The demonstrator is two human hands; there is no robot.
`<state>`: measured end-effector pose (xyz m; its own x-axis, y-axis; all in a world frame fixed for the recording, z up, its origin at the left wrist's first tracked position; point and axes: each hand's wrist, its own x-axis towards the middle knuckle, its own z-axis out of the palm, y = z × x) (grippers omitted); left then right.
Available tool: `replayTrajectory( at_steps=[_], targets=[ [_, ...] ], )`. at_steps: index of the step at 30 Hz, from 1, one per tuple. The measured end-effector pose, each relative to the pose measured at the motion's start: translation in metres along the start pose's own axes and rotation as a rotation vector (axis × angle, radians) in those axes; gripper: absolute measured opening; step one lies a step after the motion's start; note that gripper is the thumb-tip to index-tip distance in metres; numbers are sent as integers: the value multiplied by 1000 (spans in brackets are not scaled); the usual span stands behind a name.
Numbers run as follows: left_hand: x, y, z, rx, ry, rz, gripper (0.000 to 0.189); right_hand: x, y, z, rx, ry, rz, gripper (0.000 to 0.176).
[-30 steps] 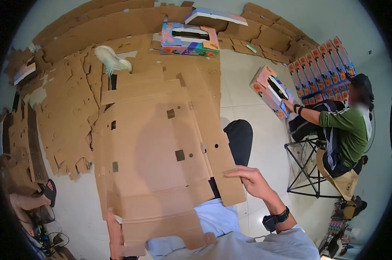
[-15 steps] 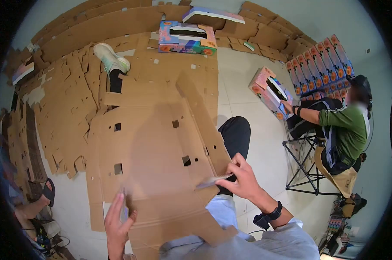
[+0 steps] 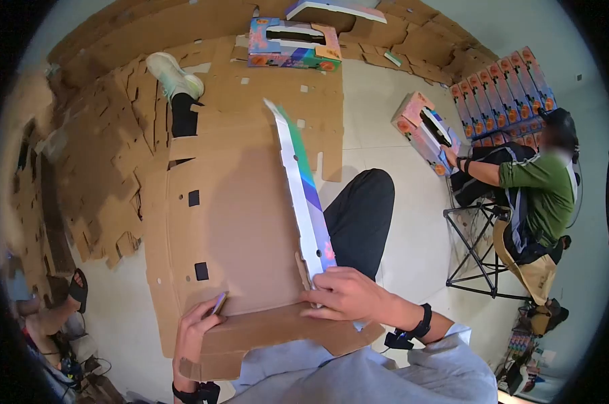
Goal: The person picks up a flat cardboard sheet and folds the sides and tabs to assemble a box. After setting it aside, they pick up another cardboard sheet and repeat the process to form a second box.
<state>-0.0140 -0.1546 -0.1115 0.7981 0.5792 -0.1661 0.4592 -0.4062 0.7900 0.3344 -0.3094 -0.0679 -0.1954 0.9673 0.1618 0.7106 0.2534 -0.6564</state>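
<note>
Pinched in my right hand [image 3: 343, 293] is the near end of a raised side flap [image 3: 300, 192]; my left hand [image 3: 195, 326] pinches a small tab [image 3: 220, 303]. The cardboard [image 3: 240, 222] spreads between and beyond both grips, with a printed box [image 3: 294, 58] farther ahead.

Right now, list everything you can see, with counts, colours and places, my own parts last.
Cardboard blank: one, brown inside, printed outside, centre
Flattened cardboard sheets: several, brown, floor at left
Standing cardboard panels: several, brown, along the back
Co-worker: one, green top, seated right
Folding stool: one, black and tan, at right
Slotted cartons: two, multicoloured, back and right
Stacked cartons: several, pink and blue, right wall
Sandal: one, black, left edge
Sneaker: one, white and pale green, upper left
Knee: one, in black, right of the blank
Wristbands: two, black, one per wrist
Left hand: one, bare, at the blank's flap
Right hand: one, bare, on the blank's raised side
</note>
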Motion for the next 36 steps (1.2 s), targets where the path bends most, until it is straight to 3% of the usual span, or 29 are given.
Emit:
replayTrajectory(
  at_steps=[1,5,9,10,12,15,18,22,27,31,36],
  targets=[
    [0,0,0,-15,4,-8,23,0,4,1,13,-142,59,35],
    [0,-2,4,-4,12,68,24,7,23,22,449,-240,203,43],
    [-1,-11,14,-35,59,111,31,9,58,19,67,-77,117,45],
    [0,-12,16,-52,72,119,34,8,62,16,-67,34,168,55],
    [-1,-14,19,-68,74,110,35,4,68,25,100,222,553,72],
    [0,-11,15,-89,62,82,33,-4,77,39,802,209,829,85],
    [1,-10,16,-83,48,66,33,-11,83,77,1174,253,874,88],
    [4,-8,13,-3,16,87,34,-2,79,82,1014,226,848,85],
    [3,14,6,36,-35,168,35,8,79,72,1015,252,939,53],
    [4,11,4,15,-45,200,40,5,86,68,1176,308,962,59],
    [-13,-9,12,-48,25,10,47,-4,80,83,1137,342,868,69]
  ],
)
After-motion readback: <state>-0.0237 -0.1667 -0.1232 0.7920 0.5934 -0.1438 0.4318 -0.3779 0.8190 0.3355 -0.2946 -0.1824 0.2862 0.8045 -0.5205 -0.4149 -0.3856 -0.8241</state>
